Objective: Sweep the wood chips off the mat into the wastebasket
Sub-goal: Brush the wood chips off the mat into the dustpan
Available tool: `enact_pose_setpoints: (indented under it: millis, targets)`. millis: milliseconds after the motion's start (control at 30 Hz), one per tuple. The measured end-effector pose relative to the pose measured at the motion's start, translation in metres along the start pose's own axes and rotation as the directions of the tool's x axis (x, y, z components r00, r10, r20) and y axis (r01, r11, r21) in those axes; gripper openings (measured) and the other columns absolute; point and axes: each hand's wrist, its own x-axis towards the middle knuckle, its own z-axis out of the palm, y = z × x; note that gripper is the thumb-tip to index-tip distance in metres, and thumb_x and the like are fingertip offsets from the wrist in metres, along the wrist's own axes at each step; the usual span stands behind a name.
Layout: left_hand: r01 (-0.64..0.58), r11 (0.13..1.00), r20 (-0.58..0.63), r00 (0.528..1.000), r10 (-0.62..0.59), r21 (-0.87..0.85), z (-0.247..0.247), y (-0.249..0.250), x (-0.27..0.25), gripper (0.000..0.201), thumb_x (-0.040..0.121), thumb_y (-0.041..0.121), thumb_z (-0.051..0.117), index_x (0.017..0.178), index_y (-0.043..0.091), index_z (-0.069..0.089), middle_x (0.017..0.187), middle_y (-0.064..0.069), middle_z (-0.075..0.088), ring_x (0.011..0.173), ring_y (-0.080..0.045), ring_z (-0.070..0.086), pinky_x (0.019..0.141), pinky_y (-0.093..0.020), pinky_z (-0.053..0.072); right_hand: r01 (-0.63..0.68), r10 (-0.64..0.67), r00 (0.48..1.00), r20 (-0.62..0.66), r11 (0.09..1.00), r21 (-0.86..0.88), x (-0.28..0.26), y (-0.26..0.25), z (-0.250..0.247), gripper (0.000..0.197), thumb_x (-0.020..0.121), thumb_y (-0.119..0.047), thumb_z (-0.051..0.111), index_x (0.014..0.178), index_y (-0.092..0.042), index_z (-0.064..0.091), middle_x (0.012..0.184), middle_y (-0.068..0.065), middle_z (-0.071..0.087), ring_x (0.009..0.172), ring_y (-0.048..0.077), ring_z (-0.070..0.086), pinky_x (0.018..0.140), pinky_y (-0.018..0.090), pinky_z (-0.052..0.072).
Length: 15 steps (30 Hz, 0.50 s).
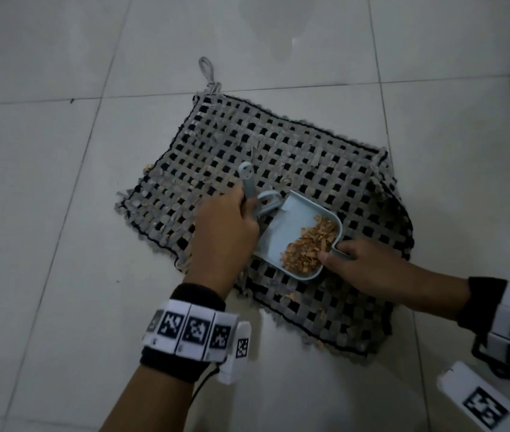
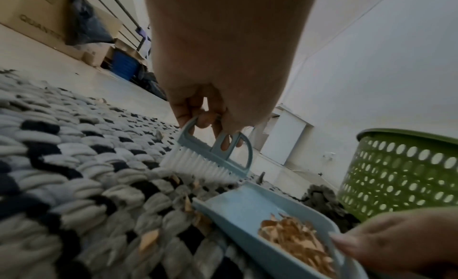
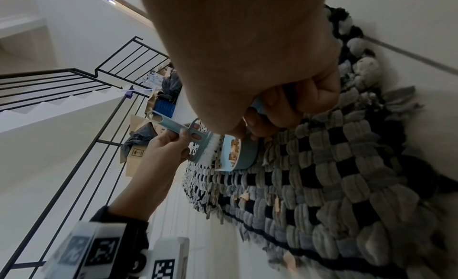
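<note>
A grey and black woven mat [image 1: 294, 169] lies on the tiled floor. My left hand [image 1: 222, 232] grips the handle of a small pale blue brush [image 2: 210, 158], whose white bristles touch the mat at the open lip of a pale blue dustpan [image 1: 291, 226]. My right hand [image 1: 359, 260] holds the dustpan's short handle. A heap of tan wood chips [image 1: 310, 247] sits at the pan's back end. Loose chips [image 3: 247, 197] still dot the mat. The green perforated wastebasket [image 2: 401, 173] stands beyond the mat's right side.
Pale floor tiles [image 1: 60, 213] surround the mat. In the wrist views, cardboard boxes [image 2: 42, 22], a blue crate [image 2: 124, 65] and dark bags stand by the far wall, and a staircase with a black railing [image 3: 74, 83] rises behind.
</note>
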Motion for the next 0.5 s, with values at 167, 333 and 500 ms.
enact_pose_setpoints:
  millis: [167,333,500]
  targets:
    - [-0.009,0.999,-0.051,0.999,0.006,-0.045,-0.012,0.008,0.004,0.020,0.101,0.023,0.053,0.083,0.019,0.059,0.061,0.006,0.054,0.048,-0.008,0.040,0.045,-0.019,0.028,0.007,-0.008,1.000,0.020,0.998,0.066,-0.002,0.003,-0.001,0.040,0.096,-0.049,0.051,0.068,-0.021,0.062,0.042,-0.008,0.045,0.032,0.002,0.039,0.038,0.017,0.028]
    - [-0.043,0.999,-0.065,0.997,0.045,0.032,-0.009,0.020,0.025,0.014,0.101,0.020,0.051,0.088,0.021,0.055,0.066,0.012,0.049,0.055,-0.005,0.040,0.049,-0.020,0.025,0.011,-0.014,0.999,0.029,0.997,0.078,-0.001,0.005,0.001,0.042,0.096,-0.049,0.051,0.082,-0.015,0.070,0.050,-0.005,0.049,0.039,0.007,0.044,0.042,0.019,0.031]
    - [-0.045,0.991,0.032,0.999,0.041,0.129,-0.011,0.004,0.013,0.019,0.099,0.017,0.052,0.081,0.014,0.053,0.063,0.006,0.046,0.053,-0.007,0.038,0.050,-0.028,0.026,0.042,-0.043,0.999,0.018,0.998,0.053,-0.001,0.007,0.002,0.039,0.096,-0.049,0.050,0.068,-0.025,0.060,0.048,-0.006,0.046,0.036,0.004,0.041,0.045,0.021,0.031]
